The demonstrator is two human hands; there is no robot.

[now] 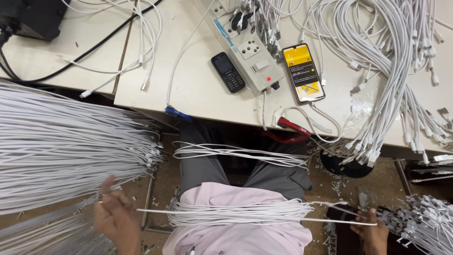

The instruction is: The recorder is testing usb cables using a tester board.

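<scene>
Head view, looking down: single white cable (226,211) stretched level across the bottom of the frame, over the lap, pulled taut between both hands. Left hand (113,218) at lower left, fingers curled, pinching one end of that cable between thumb and fingertips. Right hand (373,231) at lower right, partly cut off by the frame edge, fingers closed around the other end. Just under the taut cable, resting on a pink shirt (236,236), a loose bunch of white cables (236,213); a thinner bunch (240,155) draped over the grey trousers (203,165) higher up. Left side of frame filled by a thick sheaf of white cables (61,146) lying side by side, ends pointing toward the middle. Lower right corner: heap of cable plugs (424,217). Upper half: pale table (198,89) carrying a grey socket box (250,52) with a red light, a small black keypad phone (227,72) just left of it, a smartphone (303,73) with a lit yellow screen just right. Upper right: big tangle of white cables (391,61) hanging over the table edge. Red clip (292,126) at the table edge, centre.
</scene>
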